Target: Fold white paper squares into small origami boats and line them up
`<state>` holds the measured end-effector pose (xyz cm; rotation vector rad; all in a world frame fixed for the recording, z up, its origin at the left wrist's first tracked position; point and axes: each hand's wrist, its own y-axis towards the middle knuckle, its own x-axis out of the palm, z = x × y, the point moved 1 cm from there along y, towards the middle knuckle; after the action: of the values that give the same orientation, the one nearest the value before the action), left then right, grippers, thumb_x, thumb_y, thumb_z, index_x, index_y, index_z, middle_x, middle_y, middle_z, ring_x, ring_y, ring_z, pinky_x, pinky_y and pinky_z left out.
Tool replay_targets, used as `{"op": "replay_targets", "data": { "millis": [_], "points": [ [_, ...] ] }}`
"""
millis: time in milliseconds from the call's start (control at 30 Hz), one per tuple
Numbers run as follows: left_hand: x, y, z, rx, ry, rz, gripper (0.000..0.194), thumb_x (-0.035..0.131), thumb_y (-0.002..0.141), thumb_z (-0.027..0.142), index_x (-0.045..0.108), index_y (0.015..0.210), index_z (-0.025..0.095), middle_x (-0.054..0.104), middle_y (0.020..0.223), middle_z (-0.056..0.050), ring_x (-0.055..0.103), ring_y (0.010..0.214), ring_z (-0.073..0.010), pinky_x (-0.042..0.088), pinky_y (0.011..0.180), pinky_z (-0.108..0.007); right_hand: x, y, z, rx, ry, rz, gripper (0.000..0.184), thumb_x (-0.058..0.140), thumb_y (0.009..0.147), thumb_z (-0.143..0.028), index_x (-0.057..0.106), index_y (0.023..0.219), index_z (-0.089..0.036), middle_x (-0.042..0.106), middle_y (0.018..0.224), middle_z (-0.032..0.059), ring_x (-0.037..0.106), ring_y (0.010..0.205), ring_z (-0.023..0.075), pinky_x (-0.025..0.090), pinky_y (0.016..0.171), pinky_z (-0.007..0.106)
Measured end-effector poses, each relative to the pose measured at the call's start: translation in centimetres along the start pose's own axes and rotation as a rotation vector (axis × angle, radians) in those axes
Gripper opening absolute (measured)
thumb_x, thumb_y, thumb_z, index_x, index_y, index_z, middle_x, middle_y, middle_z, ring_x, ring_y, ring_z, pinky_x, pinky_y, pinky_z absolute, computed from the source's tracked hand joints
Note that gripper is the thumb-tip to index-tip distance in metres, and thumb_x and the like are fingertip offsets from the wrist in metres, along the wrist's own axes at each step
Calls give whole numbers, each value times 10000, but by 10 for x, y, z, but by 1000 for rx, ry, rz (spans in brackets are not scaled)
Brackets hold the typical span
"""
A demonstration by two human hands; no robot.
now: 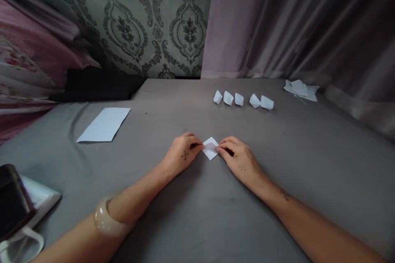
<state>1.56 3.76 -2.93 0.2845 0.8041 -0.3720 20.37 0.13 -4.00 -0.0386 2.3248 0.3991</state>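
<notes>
A small white folded paper (210, 154), diamond-shaped with an opening in its middle, is held just above or on the grey cloth between my two hands. My left hand (186, 150) pinches its left corner between thumb and fingers. On the opposite side, my right hand (237, 156) pinches the right corner in the same way. Beyond them stands a row of several folded paper pieces (228, 98), white and angular, with a gap between the left group and the right pair (267, 103).
A stack of white paper (105, 125) lies at left, with black cloth (98, 85) behind it. Crumpled white papers (300, 89) rest at the far right. A dark phone-like device (14, 201) and a white cable (33, 234) are at the near left. Curtains (277, 20) border the back right.
</notes>
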Motion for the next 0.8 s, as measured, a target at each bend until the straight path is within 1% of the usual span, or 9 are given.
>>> {"op": "replay_targets", "data": {
  "millis": [67, 133, 233, 367, 567, 800],
  "points": [
    [0, 1, 1, -7, 6, -8, 182, 546, 873, 252, 706, 820, 183, 626, 825, -33, 575, 730, -134, 420, 670, -244, 0, 1, -1, 65, 18, 9, 124, 572, 860, -179, 676, 796, -195, 641, 942, 32, 605, 857, 145, 461, 808, 286],
    [0, 1, 2, -5, 27, -17, 221, 518, 890, 274, 702, 814, 177, 617, 812, -38, 568, 726, -139, 414, 665, -247, 0, 2, -2, 100, 18, 12, 122, 572, 856, -179, 677, 795, -191, 639, 949, 35, 604, 858, 145, 457, 807, 286],
    [2, 2, 1, -4, 59, -13, 262, 487, 907, 301, 691, 804, 171, 604, 797, -43, 559, 724, -145, 406, 658, -254, 1, 3, -3, 124, 10, 20, 142, 557, 861, -185, 672, 778, -187, 630, 953, 41, 600, 848, 146, 452, 802, 291],
    [8, 5, -2, 2, 111, 13, 258, 480, 905, 311, 669, 801, 169, 599, 785, -46, 548, 712, -153, 395, 641, -261, 3, 5, -2, 140, -1, 28, 164, 540, 866, -200, 660, 756, -180, 617, 946, 48, 593, 828, 150, 453, 783, 297],
    [14, 9, -5, -47, 174, 39, 236, 518, 880, 332, 652, 787, 162, 626, 779, -55, 556, 715, -171, 396, 641, -278, 5, 8, -1, 174, -19, 29, 167, 536, 855, -229, 650, 746, -175, 595, 973, 58, 592, 786, 150, 465, 734, 296],
    [11, 13, -3, -115, 156, 42, 213, 568, 833, 346, 664, 754, 174, 653, 761, -46, 564, 681, -162, 398, 623, -272, 7, 12, -2, 196, -46, 43, 184, 540, 828, -215, 610, 663, -170, 591, 961, 67, 599, 831, 163, 454, 799, 318]
  ]
}}
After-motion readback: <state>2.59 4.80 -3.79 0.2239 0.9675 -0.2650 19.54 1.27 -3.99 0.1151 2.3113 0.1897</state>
